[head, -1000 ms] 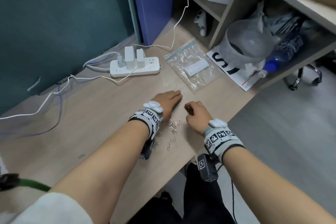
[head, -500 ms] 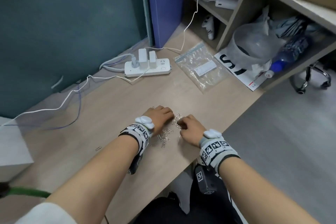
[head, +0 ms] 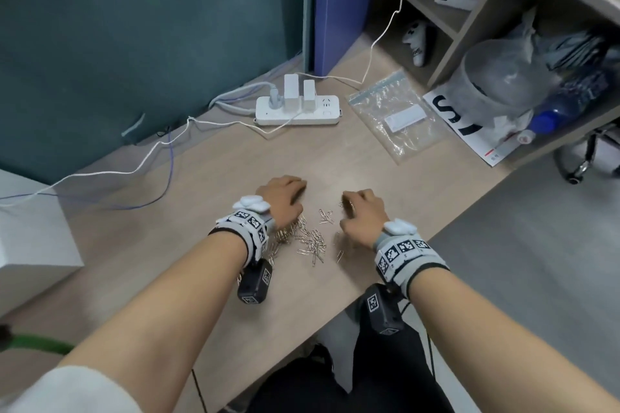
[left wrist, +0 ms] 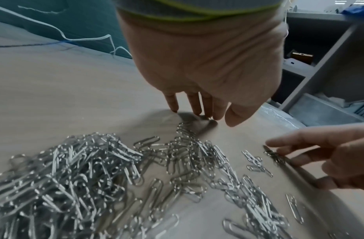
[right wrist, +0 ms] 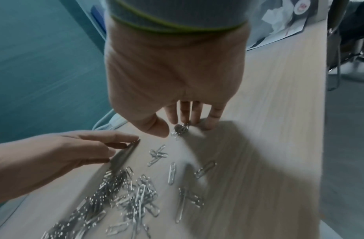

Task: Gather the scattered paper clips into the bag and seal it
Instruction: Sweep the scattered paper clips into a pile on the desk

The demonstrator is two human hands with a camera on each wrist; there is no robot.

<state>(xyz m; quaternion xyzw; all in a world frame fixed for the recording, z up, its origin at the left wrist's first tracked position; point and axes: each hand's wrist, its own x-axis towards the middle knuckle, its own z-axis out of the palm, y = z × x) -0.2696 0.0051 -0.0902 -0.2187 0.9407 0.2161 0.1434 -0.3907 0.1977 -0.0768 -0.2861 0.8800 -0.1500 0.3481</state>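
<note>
A heap of silver paper clips (head: 312, 241) lies on the wooden desk (head: 188, 198) between my wrists, thickest under my left wrist (left wrist: 74, 177). My left hand (head: 285, 198) is palm down, its fingertips (left wrist: 197, 113) touching the desk on a clip at the far end of the heap. My right hand (head: 360, 211) is palm down too, fingers (right wrist: 185, 119) resting on a small clump of clips (right wrist: 181, 129). A few single clips (right wrist: 172, 173) lie loose between the hands. The clear zip bag (head: 396, 114) lies flat at the back right, away from both hands.
A white power strip (head: 297, 109) with plugs and trailing cables stands behind the hands. A white box (head: 30, 235) sits at the left. Shelves (head: 469, 20) with clutter and a printed sheet (head: 469, 124) border the back right. The desk's front edge (head: 419, 245) runs close beside my right wrist.
Both hands have come back from near the bag toward me, dragging clips along. Since half a second ago they have spread apart, and more clips lie between them.
</note>
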